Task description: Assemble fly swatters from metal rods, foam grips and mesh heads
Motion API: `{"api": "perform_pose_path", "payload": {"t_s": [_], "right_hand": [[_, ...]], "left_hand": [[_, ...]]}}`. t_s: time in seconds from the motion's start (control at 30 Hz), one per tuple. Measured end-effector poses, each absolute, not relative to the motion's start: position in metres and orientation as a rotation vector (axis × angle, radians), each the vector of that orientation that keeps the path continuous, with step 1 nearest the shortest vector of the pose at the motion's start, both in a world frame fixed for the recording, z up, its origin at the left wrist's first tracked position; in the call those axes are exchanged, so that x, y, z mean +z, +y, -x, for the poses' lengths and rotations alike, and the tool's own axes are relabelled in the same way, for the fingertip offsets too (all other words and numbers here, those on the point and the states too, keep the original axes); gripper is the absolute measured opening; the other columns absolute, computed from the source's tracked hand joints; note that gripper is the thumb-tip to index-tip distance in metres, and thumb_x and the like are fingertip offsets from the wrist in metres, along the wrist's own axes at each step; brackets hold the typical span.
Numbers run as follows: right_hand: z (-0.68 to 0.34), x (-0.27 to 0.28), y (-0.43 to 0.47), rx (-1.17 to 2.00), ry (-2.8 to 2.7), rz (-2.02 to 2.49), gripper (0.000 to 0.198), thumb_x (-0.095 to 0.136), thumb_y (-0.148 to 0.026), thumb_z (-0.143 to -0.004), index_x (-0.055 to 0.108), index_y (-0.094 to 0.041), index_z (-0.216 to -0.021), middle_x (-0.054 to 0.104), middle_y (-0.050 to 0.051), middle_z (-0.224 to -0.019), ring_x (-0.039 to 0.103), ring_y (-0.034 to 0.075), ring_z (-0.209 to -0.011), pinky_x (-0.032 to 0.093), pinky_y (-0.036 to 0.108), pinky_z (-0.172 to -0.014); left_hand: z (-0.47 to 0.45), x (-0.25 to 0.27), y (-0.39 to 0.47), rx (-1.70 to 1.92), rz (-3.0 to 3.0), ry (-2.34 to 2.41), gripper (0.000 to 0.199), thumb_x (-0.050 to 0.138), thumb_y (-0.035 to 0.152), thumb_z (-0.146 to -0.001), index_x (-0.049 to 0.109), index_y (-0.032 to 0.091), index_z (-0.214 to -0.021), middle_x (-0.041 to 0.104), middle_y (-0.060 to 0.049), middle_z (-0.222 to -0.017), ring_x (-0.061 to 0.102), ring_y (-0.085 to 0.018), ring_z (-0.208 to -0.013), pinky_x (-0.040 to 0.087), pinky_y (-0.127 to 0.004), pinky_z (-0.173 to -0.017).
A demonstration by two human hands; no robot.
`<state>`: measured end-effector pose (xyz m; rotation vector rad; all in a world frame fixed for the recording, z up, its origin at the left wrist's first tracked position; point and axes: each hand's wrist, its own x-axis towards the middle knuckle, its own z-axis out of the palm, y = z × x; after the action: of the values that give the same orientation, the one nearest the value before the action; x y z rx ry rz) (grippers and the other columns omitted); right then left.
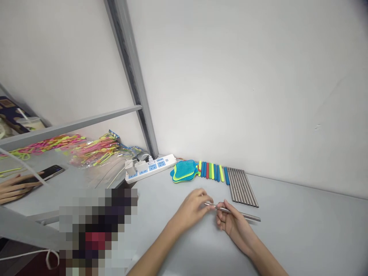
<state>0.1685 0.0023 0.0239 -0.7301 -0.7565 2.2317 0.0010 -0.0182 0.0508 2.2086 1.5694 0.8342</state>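
Observation:
My right hand (235, 228) is closed around a silver metal tube (250, 217), whose free end points right, above the table. The fingertips of my left hand (193, 207) pinch the tube's other, thinner end (210, 204). Just beyond my hands, similar metal tubes (243, 188) lie side by side in a row. Left of them is a line of slim yellow, blue and red handles (212, 171). Blue and yellow mesh swatter heads (184, 170) are stacked at the row's left end.
A white power strip (165, 164) with plugs stands by the grey shelf post (143, 99). On the left surface are bagged bright-coloured cords (97, 149) and a phone (50, 172) under another person's hand (13, 188). A white wall (244, 84) closes the back.

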Motion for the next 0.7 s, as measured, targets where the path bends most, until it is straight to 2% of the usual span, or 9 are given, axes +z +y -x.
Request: {"api": "perform_pose_path", "payload": {"t_s": [0.1,0.2,0.27,0.43,0.6,0.7], "right_hand": [[-0.169,0.02,0.006,2.19,-0.63,0.722,0.031,0.052,-0.04,-0.071,0.059,-0.015,-0.09,0.054,0.004,-0.069,0.052,0.015,-0.066,0.038,0.027,-0.06],[-0.174,0.018,0.008,2.175,-0.574,0.705,0.036,0.051,-0.038,-0.073,0.057,-0.014,-0.099,0.057,0.006,-0.076,0.053,0.017,-0.075,0.039,0.029,-0.066],[-0.176,0.018,0.008,2.186,-0.575,0.688,0.036,0.049,-0.036,-0.074,0.056,-0.014,-0.102,0.059,0.007,-0.081,0.053,0.018,-0.079,0.039,0.029,-0.068],[-0.175,0.019,0.006,2.165,-0.638,0.696,0.036,0.049,-0.036,-0.073,0.056,-0.016,-0.102,0.06,0.009,-0.089,0.053,0.019,-0.083,0.039,0.03,-0.07],[-0.174,0.019,0.004,2.131,-0.68,0.699,0.037,0.049,-0.037,-0.073,0.057,-0.015,-0.102,0.059,0.01,-0.092,0.052,0.02,-0.085,0.039,0.032,-0.069],[-0.175,0.02,0.002,2.111,-0.696,0.707,0.037,0.049,-0.036,-0.073,0.056,-0.015,-0.102,0.058,0.011,-0.095,0.052,0.021,-0.086,0.039,0.032,-0.069]], "left_hand": [[0.021,0.043,0.008,0.962,-2.231,1.944,0.032,0.039,0.035,-0.08,0.047,0.027,-0.11,0.048,-0.003,-0.11,0.043,-0.016,-0.102,0.031,-0.028,-0.086],[0.049,0.027,0.027,0.996,-2.152,2.108,0.048,0.042,0.033,-0.078,0.032,0.02,-0.124,0.037,-0.011,-0.124,0.032,-0.024,-0.113,0.026,-0.041,-0.088],[0.062,0.018,0.031,0.991,-2.125,2.161,0.044,0.04,0.031,-0.08,0.034,0.018,-0.122,0.043,-0.013,-0.12,0.036,-0.026,-0.111,0.026,-0.045,-0.086],[0.07,0.01,0.027,1.014,-2.164,2.177,0.028,0.038,0.023,-0.081,0.05,0.02,-0.107,0.054,-0.007,-0.107,0.045,-0.02,-0.101,0.027,-0.042,-0.087],[0.07,0.006,0.025,1.074,-2.234,2.109,0.03,0.047,0.017,-0.075,0.052,0.02,-0.105,0.054,-0.006,-0.105,0.047,-0.02,-0.098,0.034,-0.038,-0.083],[0.07,0.008,0.024,1.157,-2.245,2.086,0.026,0.043,0.016,-0.076,0.055,0.02,-0.099,0.052,-0.006,-0.106,0.048,-0.02,-0.098,0.038,-0.037,-0.082]]}}
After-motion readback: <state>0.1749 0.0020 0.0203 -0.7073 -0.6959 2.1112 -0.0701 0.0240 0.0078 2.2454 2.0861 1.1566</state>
